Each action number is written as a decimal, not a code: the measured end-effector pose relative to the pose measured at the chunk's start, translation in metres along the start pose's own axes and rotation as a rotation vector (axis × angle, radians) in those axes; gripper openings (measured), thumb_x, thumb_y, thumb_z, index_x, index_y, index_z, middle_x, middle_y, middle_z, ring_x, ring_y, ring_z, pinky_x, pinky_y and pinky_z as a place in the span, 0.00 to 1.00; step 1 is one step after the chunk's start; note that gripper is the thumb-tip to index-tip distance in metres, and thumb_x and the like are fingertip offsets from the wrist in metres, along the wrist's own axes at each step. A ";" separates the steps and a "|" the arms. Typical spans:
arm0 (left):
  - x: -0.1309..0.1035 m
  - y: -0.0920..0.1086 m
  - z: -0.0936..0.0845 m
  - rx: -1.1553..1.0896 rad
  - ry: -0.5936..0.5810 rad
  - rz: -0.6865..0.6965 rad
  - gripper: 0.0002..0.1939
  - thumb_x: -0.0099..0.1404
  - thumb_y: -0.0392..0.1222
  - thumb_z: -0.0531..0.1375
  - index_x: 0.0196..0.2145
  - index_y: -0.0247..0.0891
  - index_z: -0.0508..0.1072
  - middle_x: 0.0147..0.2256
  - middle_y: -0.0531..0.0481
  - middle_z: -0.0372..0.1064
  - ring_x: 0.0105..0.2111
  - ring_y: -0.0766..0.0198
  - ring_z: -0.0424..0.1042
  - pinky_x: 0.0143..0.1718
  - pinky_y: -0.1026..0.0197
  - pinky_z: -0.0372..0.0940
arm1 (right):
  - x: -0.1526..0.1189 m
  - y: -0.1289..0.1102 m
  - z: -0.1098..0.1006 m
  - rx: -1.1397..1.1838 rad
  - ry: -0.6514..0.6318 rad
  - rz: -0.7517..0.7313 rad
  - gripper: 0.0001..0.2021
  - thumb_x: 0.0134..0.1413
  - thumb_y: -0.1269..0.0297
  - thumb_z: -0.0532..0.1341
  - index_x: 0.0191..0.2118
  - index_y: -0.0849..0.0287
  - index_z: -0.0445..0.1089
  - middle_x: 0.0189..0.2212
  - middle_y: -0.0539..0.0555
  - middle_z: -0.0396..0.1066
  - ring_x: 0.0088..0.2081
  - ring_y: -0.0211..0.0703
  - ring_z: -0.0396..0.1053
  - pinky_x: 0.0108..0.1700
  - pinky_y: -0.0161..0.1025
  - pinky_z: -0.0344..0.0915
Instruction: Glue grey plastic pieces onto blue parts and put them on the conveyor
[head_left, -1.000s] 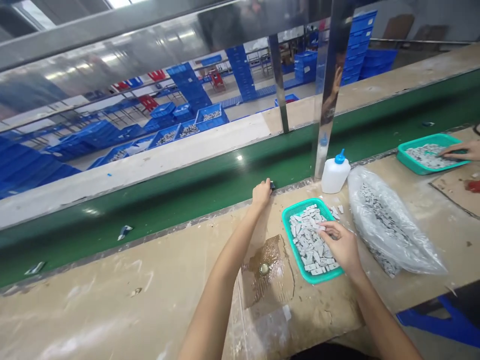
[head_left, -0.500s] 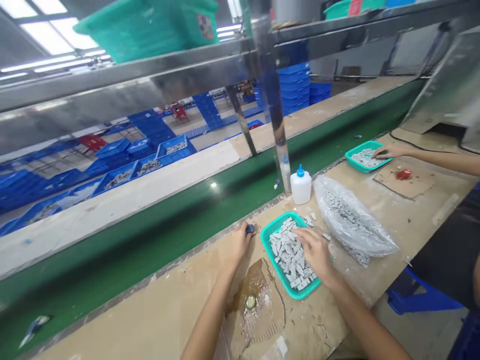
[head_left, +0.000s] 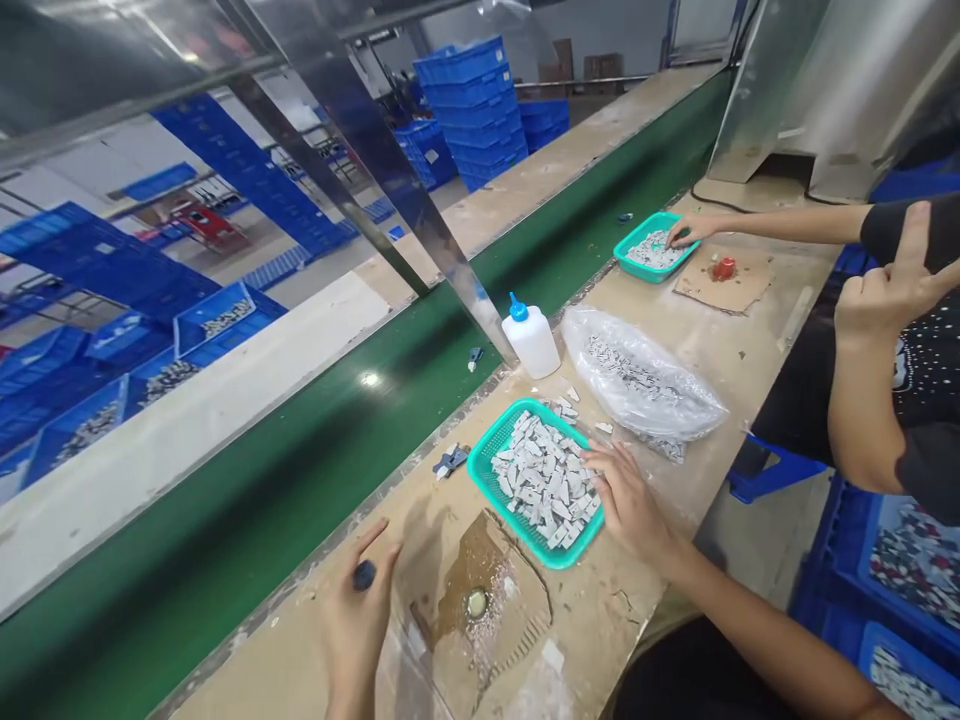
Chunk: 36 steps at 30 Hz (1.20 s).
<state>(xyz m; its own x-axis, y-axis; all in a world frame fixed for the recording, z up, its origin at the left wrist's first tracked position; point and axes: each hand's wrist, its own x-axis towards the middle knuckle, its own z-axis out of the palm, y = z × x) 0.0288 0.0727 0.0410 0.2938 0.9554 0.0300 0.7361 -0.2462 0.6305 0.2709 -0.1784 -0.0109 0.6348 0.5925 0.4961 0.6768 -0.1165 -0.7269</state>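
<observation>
My left hand (head_left: 358, 605) hovers over the table's left part, index finger and thumb spread apart. A small dark, roundish piece (head_left: 364, 575) shows in the hollow between them; its exact kind is unclear. At the right rim of a green mesh basket (head_left: 491, 490), my right hand (head_left: 634, 500) rests with loosely spread fingers, the tips at a heap of flat white-grey pieces (head_left: 544, 470). Dark blue-grey pieces with white parts (head_left: 451, 461) lie left of the basket. On wet cardboard (head_left: 517, 615) in front sits a small round, pale-topped thing (head_left: 477, 603).
A white bottle with a blue nozzle (head_left: 532, 340) and a clear bag of small pieces (head_left: 645, 375) stand beyond the basket. A green conveyor belt (head_left: 330, 470) runs alongside. At right, a co-worker's hand (head_left: 690, 230) reaches into another basket (head_left: 637, 268); another raised hand (head_left: 881, 290) is nearer.
The view has swung right. My left hand has drawn back from beside the basket, leaving dark blue-grey pieces there. My right hand has shifted to the basket's right rim. A raised hand has come into view.
</observation>
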 end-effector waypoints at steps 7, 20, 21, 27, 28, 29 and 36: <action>-0.045 -0.031 -0.029 -0.763 0.017 -0.567 0.27 0.45 0.50 0.73 0.42 0.36 0.77 0.25 0.57 0.59 0.20 0.74 0.48 0.18 0.68 0.49 | -0.008 -0.003 -0.001 0.127 0.132 -0.035 0.13 0.65 0.76 0.54 0.46 0.52 0.71 0.43 0.54 0.79 0.53 0.48 0.74 0.60 0.54 0.67; -0.043 -0.048 -0.022 -1.317 -0.129 -0.624 0.26 0.50 0.23 0.62 0.48 0.34 0.78 0.35 0.45 0.70 0.28 0.67 0.69 0.27 0.66 0.71 | -0.019 -0.036 -0.007 0.436 -0.254 0.297 0.07 0.67 0.62 0.57 0.47 0.54 0.68 0.48 0.58 0.78 0.50 0.49 0.77 0.51 0.44 0.75; -0.042 -0.050 -0.020 -1.306 -0.142 -0.610 0.26 0.51 0.23 0.62 0.48 0.35 0.78 0.36 0.45 0.71 0.29 0.67 0.69 0.28 0.67 0.71 | -0.020 -0.039 -0.007 0.430 -0.280 0.270 0.07 0.68 0.62 0.57 0.47 0.54 0.69 0.48 0.58 0.78 0.51 0.48 0.77 0.51 0.44 0.75; -0.042 -0.063 -0.005 -1.282 -0.066 -0.587 0.12 0.45 0.28 0.70 0.31 0.32 0.79 0.38 0.43 0.74 0.30 0.66 0.71 0.28 0.69 0.72 | -0.025 -0.055 -0.001 0.329 -0.258 0.035 0.07 0.66 0.69 0.56 0.43 0.53 0.71 0.44 0.55 0.77 0.48 0.44 0.76 0.51 0.40 0.72; -0.042 -0.064 -0.003 -1.298 -0.059 -0.573 0.13 0.43 0.29 0.72 0.30 0.32 0.79 0.38 0.43 0.75 0.30 0.66 0.71 0.28 0.69 0.72 | -0.026 -0.057 0.001 0.320 -0.262 0.011 0.07 0.66 0.69 0.56 0.43 0.54 0.71 0.42 0.55 0.77 0.46 0.43 0.75 0.49 0.39 0.72; -0.042 -0.065 -0.001 -1.318 -0.054 -0.557 0.16 0.42 0.31 0.73 0.31 0.33 0.79 0.38 0.44 0.75 0.30 0.66 0.72 0.29 0.68 0.73 | -0.026 -0.059 0.003 0.316 -0.273 -0.007 0.07 0.66 0.69 0.56 0.43 0.54 0.71 0.40 0.54 0.77 0.44 0.43 0.75 0.47 0.39 0.72; -0.052 -0.075 0.001 -1.379 -0.024 -0.586 0.24 0.42 0.36 0.77 0.38 0.38 0.78 0.32 0.48 0.75 0.32 0.65 0.75 0.33 0.68 0.73 | -0.036 -0.064 0.013 0.304 -0.333 0.030 0.08 0.66 0.67 0.56 0.44 0.54 0.72 0.37 0.53 0.79 0.40 0.44 0.77 0.43 0.39 0.74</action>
<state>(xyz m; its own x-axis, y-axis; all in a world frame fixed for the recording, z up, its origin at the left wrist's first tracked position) -0.0409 0.0414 -0.0083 0.1884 0.8554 -0.4825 -0.3841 0.5164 0.7654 0.2001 -0.1824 0.0115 0.4642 0.8224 0.3289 0.4880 0.0725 -0.8698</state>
